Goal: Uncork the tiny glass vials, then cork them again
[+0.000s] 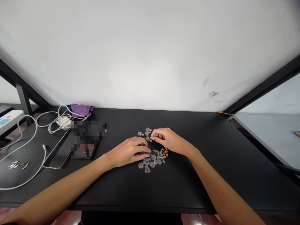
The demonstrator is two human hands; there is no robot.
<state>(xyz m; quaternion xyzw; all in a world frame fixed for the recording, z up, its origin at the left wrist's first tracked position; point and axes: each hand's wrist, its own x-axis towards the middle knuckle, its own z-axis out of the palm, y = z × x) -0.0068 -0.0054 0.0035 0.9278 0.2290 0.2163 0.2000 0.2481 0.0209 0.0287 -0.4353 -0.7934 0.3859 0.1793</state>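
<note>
Small clear glass bottles (153,164) lie in a loose pile on the black table. A cluster of small corks (164,152) sits at the pile's right side. My left hand (131,151) is curled over the pile's left edge, with glass showing between its thumb and fingers. Behind the pile, my right hand (167,139) pinches at the neck end of a corked glass bottle (148,138), and its fingertips partly hide the cork. Several other corked bottles (147,130) lie just beyond, near my right fingertips.
On the left are a tablet-like device (57,150), a phone (84,151), a white cable (35,125) and a purple cloth item (81,109). Small metal pieces (14,165) lie at far left. A white wall (150,62) stands behind the table (187,190).
</note>
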